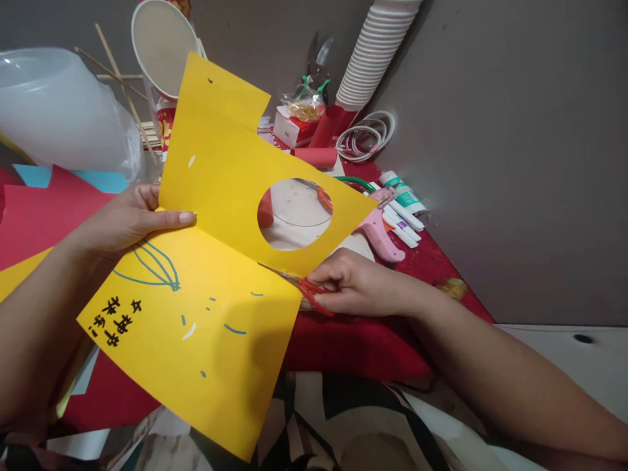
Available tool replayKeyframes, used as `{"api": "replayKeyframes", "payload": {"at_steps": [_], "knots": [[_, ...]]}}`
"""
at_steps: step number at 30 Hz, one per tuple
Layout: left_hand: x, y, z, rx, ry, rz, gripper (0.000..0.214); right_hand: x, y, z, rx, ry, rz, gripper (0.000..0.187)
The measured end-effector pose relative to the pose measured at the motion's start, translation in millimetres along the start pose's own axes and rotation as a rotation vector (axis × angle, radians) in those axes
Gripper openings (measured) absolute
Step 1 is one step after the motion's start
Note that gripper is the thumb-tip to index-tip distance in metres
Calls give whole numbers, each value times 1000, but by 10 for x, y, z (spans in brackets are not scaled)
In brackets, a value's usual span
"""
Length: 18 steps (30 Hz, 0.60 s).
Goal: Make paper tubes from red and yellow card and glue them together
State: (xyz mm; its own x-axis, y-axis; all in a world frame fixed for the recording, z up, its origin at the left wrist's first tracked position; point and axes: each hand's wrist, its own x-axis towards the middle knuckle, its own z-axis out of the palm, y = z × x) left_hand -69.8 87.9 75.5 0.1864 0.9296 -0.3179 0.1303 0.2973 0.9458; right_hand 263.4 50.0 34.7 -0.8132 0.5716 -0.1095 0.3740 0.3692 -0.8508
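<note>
A folded yellow paper sheet (216,196) with a round hole cut in its upper flap is held up over the red table (353,340). My left hand (130,219) pinches its left edge at the fold, thumb on top. The lower flap shows blue line drawings and black characters. My right hand (353,284) is closed on red-handled scissors (309,294), whose blades reach into the paper's lower edge just below the hole.
A pink glue gun (380,229) and several white tubes (402,203) lie behind my right hand. A stack of paper cups (375,52), coiled white cord (366,134), a paper cup (161,42), wooden sticks and a clear plastic tub (53,108) stand at the back. Red and blue sheets lie at left.
</note>
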Motion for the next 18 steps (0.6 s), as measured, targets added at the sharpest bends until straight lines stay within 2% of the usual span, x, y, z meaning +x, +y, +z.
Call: {"api": "replayKeyframes", "payload": {"at_steps": [6, 11, 13, 18], "knots": [[-26, -5, 35, 38, -31, -21, 58, 9, -29, 29, 28, -31, 99, 26], [-44, -10, 50, 50, -4, 31, 70, -1, -47, 12, 284, -62, 107, 43], [-45, -22, 52, 60, 15, 47, 73, -15, -44, 4, 315, -60, 145, 47], [-55, -27, 71, 45, 62, 90, 63, -32, -10, 26, 288, -3, 201, 39]]}}
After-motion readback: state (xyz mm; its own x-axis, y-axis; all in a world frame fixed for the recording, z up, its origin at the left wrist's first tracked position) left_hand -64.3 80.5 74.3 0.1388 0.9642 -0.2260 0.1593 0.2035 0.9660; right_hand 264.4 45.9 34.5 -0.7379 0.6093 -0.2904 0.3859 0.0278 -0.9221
